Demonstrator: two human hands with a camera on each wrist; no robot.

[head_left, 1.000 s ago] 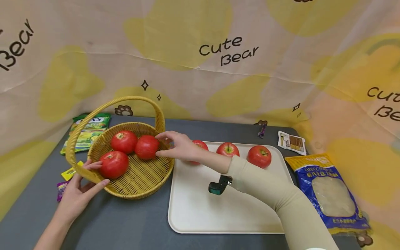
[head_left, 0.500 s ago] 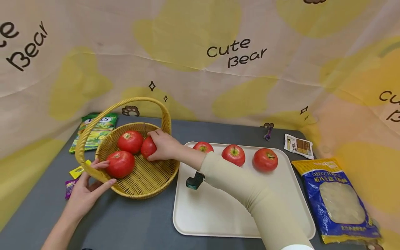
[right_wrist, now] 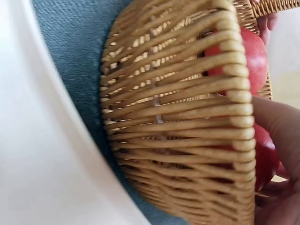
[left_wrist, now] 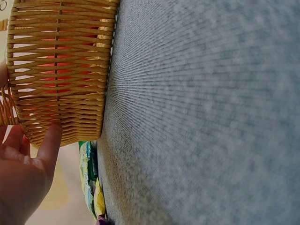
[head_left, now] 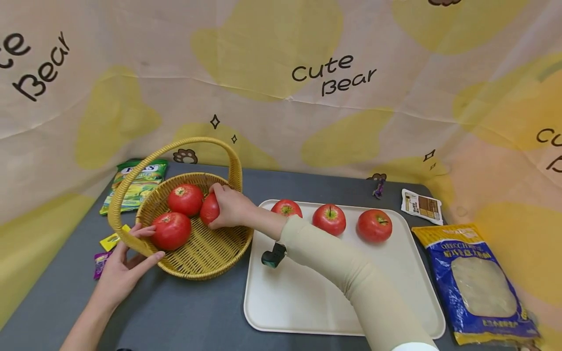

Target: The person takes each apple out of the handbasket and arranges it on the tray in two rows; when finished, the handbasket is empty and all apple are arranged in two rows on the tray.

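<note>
A wicker basket (head_left: 215, 255) with a tall arched handle stands on the left of the table. Inside it are three red apples. My right hand (head_left: 232, 207) reaches over the basket's right side and grips the rightmost apple (head_left: 209, 209), covering part of it. The back apple (head_left: 185, 199) and the front apple (head_left: 171, 231) lie beside it. My left hand (head_left: 118, 278) holds the basket at its left rim by the foot of the handle. In the left wrist view, one finger (left_wrist: 50, 143) lies against the woven wall.
A white tray (head_left: 316, 292) bears three apples in a row, the left one (head_left: 286, 207) partly behind my right arm. Right of it lie a blue-and-yellow bag (head_left: 480, 285) and a small white-brown packet (head_left: 421, 205). Green packaging (head_left: 136, 187) and small yellow (head_left: 110, 241) and purple packets (head_left: 101, 263) lie left.
My right hand has moved from the apple's right edge to a closer grip around it. My left hand stays on the basket rim. The whole head view has shifted slightly.
</note>
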